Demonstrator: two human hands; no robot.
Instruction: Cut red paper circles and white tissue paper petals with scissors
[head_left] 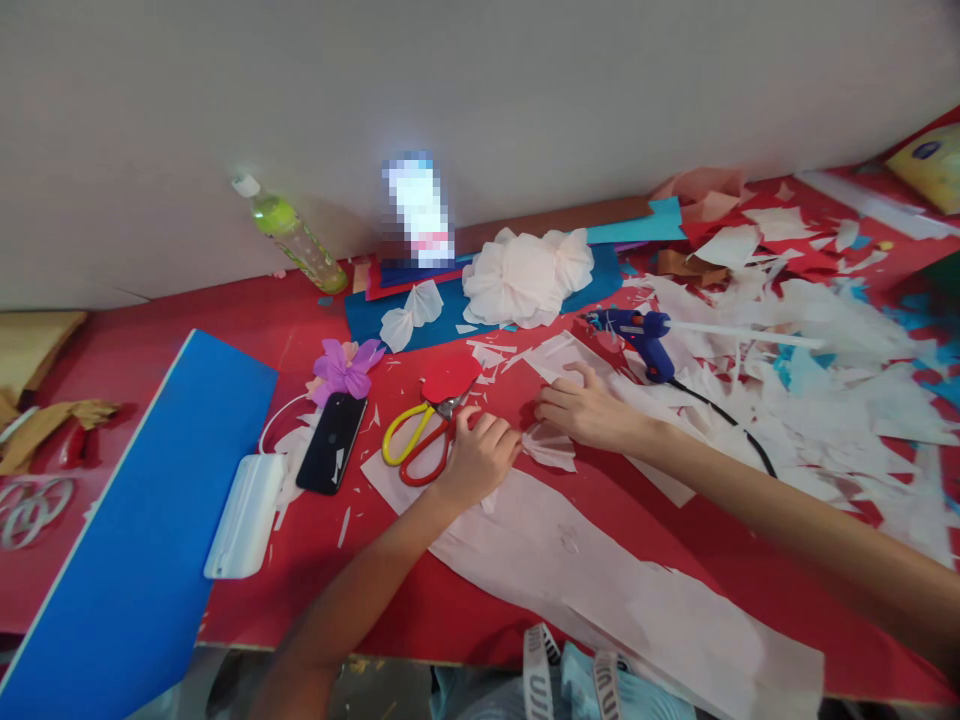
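My left hand (480, 455) rests on the red table with its fingers curled over one end of a small folded piece of pale pink tissue paper (551, 448). My right hand (589, 410) presses the other end of that folded piece, fingers spread flat. A long strip of pink tissue paper (600, 590) lies under and in front of both hands. Scissors with yellow and red handles (420, 440) lie just left of my left hand, beside a red paper cutout (448, 378).
A blue glue gun (637, 335) with a black cord lies behind my right hand. White tissue flowers (525, 275), a purple flower (345, 368), a black phone (331, 442), a white power bank (244, 515), a blue board (142, 530), a bottle (296, 235) and several paper scraps (825, 370) crowd the table (315, 560).
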